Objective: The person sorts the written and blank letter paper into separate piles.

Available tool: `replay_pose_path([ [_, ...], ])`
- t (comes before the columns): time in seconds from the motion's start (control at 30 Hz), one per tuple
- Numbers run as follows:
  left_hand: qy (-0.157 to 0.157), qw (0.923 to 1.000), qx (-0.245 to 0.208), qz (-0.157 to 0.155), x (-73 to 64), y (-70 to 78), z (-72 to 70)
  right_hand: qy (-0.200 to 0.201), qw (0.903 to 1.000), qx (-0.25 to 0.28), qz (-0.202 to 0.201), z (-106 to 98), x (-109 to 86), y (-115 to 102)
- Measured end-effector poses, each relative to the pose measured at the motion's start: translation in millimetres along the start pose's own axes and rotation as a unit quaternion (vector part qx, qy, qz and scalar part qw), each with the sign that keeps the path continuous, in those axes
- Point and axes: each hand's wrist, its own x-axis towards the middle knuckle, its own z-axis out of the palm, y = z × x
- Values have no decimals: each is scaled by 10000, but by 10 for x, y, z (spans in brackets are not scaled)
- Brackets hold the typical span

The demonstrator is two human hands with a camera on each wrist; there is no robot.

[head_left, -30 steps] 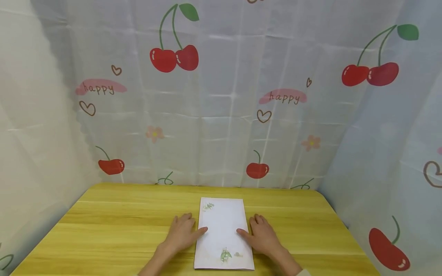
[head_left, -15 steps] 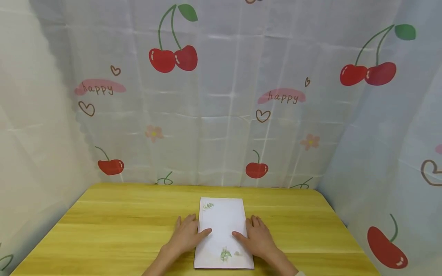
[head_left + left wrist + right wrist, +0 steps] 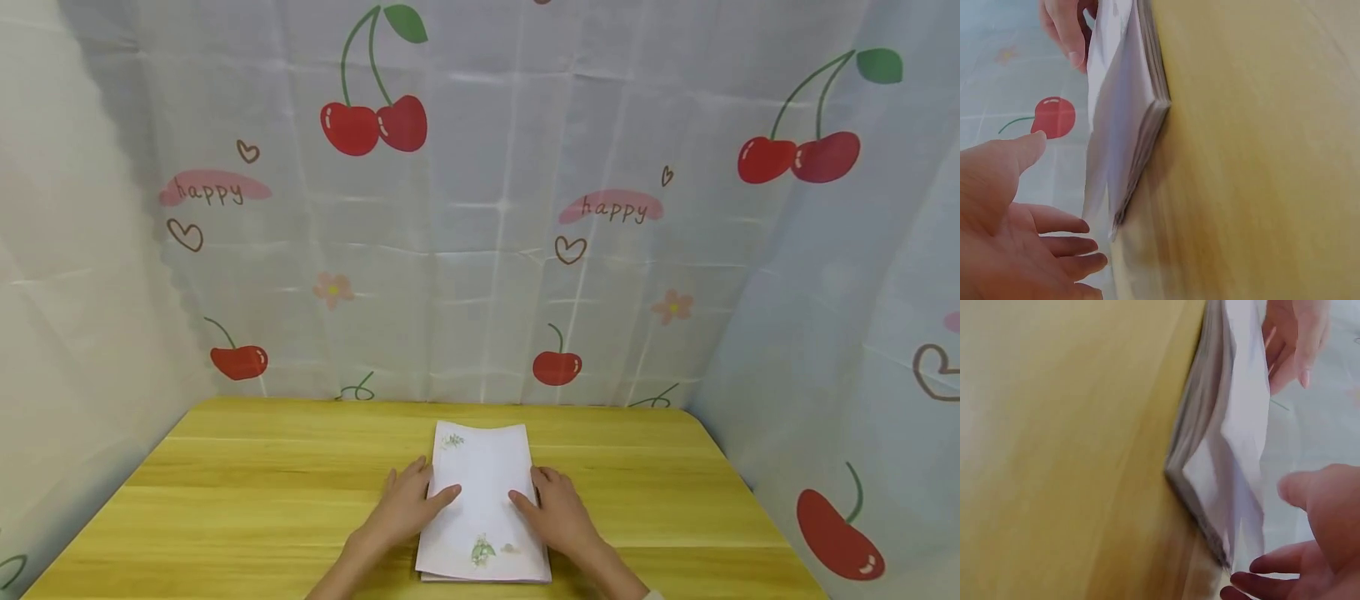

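A white sheet of paper (image 3: pixel 483 467) with small green plant prints lies over a stack of paper (image 3: pixel 1144 134) on the table. The sheet bows upward at its sides, and a gap shows between it and the stack in both wrist views. At its left edge my left hand (image 3: pixel 405 507) has its fingers extended, thumb above the sheet. My right hand (image 3: pixel 561 510) mirrors it at the right edge, its fingertips (image 3: pixel 1260 584) right at the paper's far corner. Both thumbs stand apart from the paper's face in the wrist views. Folded sheet edges (image 3: pixel 1200 394) show along the stack's side.
The yellow wood-grain table (image 3: pixel 262 475) extends on both sides of the stack. Behind it hangs a pale curtain (image 3: pixel 480 292) printed with cherries, hearts and flowers. More of the same cloth encloses the left and right sides.
Both hands have moved inward to the paper's edges. The top sheet has risen, bowed and shifted slightly on the stack, so that the stack's lower right corner now shows beneath it.
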Motion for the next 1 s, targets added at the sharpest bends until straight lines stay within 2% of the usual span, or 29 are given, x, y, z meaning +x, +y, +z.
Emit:
replay_pose_path([
  [0.2,-96,9941,-1066,154,8,-29,-44,307,9932,1123,-93,-36,4,-38],
  [0.37,-116,9903,-1383,-33,-9,-57,-184,338,9791,2001,107,-42,13,-109],
  [0.47,-11,9906,-1346,-254,-42,-63,-323,179,9696,2422,284,-30,47,-201],
  [0.6,155,9915,-1108,-660,-115,-120,-538,-227,9589,2799,409,35,116,-397],
  [0.83,277,9904,-707,-1155,-334,-386,-1000,-1020,9377,3316,168,384,260,-935],
  [1.0,262,9868,-366,-1554,-520,-645,-1287,-1468,9381,3138,57,637,351,-1317],
])
